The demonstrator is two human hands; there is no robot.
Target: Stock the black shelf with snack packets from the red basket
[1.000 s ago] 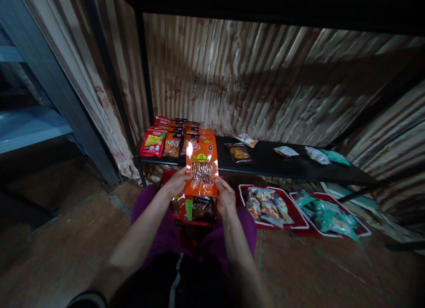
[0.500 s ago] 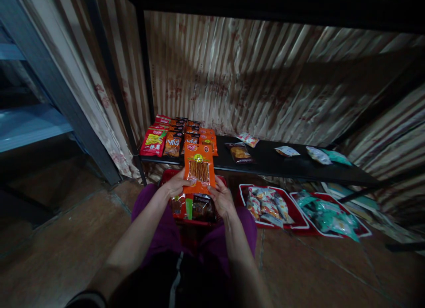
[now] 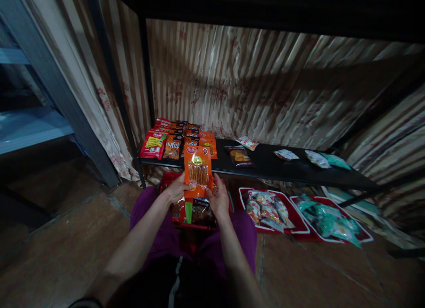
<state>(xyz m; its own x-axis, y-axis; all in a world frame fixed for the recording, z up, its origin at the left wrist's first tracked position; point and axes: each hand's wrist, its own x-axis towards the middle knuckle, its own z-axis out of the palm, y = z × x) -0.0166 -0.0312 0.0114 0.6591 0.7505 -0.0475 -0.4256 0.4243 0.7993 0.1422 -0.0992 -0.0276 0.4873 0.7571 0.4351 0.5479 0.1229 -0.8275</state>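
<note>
An orange snack packet (image 3: 198,171), with brown sticks showing through its clear window, is held upright in front of the shelf edge. My left hand (image 3: 177,188) grips its lower left corner, thumb on the front. At the lower right edge, my right hand (image 3: 219,199) has its thumb against the packet and its fingers round the side. Below, between my knees, a red basket (image 3: 166,178) holds more packets, among them a dark one (image 3: 201,210). Just behind the held packet, similar orange packets (image 3: 208,142) stand on the black shelf (image 3: 265,162).
Red packets (image 3: 154,144) and orange-black packets (image 3: 172,146) stand in rows at the shelf's left end. A brown packet (image 3: 239,156) and several small packets lie farther right. Two red baskets on the floor hold white-orange packets (image 3: 268,206) and green packets (image 3: 332,218). A black post (image 3: 142,175) rises at left.
The view has tilted slightly, so the shelf sits a little lower. The orange packet stays between both hands and has shifted slightly; my right fingers look more spread.
</note>
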